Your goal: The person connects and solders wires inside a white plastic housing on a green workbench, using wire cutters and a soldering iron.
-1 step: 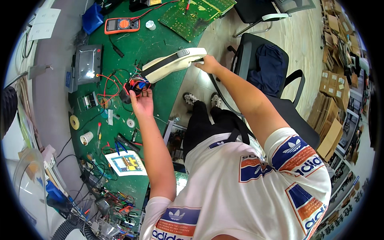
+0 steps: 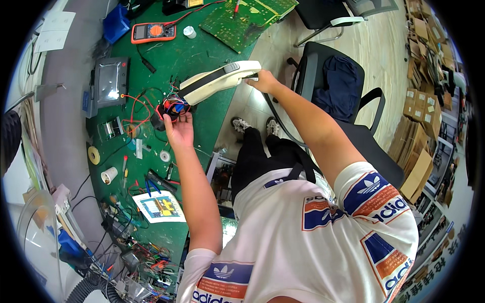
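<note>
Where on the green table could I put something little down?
The green table has bare room between the orange multimeter and the cream casing. Another free patch lies right of the left grip, below the casing in the picture. It's crowded toward the bottom left, where tools jumble, and left of the black wired part.

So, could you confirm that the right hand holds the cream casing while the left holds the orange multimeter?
Not quite: the head view shows the left hand holding the black wired part, not the multimeter; the right hand holds the cream casing.
</note>
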Demonstrator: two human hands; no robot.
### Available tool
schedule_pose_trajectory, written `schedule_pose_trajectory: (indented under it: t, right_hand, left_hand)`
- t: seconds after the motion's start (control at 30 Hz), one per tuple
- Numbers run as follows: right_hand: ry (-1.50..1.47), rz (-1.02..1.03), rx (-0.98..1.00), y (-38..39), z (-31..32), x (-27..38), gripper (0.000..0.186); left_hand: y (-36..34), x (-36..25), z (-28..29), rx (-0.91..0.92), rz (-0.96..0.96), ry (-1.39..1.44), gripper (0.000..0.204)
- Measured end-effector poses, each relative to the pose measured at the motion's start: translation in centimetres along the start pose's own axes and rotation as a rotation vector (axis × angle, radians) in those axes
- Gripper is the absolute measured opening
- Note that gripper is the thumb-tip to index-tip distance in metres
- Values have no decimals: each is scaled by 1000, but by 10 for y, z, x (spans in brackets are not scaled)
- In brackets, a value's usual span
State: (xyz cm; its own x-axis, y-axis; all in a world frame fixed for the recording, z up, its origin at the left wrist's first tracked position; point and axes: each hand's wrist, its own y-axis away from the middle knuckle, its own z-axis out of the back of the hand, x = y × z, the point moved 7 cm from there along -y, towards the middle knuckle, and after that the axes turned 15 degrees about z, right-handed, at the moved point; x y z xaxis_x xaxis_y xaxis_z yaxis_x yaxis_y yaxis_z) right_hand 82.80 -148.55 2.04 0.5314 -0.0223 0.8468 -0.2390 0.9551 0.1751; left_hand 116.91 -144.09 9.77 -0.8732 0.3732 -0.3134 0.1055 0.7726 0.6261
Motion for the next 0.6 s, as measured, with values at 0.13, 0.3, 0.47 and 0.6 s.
schedule_pose_trajectory:
  t: [0.13, 0.3, 0.47, 0.6]
  right_hand:
    - [-516, -138, -191, 5, 5, -27, 59]
    - [-263, 125, -252, 4, 47, 32, 60]
    - [136, 42, 76, -18, 58, 56, 38]
    - [164, 55, 61, -16, 52, 43, 32]
  left_hand:
    - [-18, -9, -9, -3, 53, -35, 41]
    - [-36, -20, 1, -177, 40, -144, 41]
    - [-60, -22, -28, -167, 36, -208, 40]
    - [-69, -23, -39, -176, 30, -249, 42]
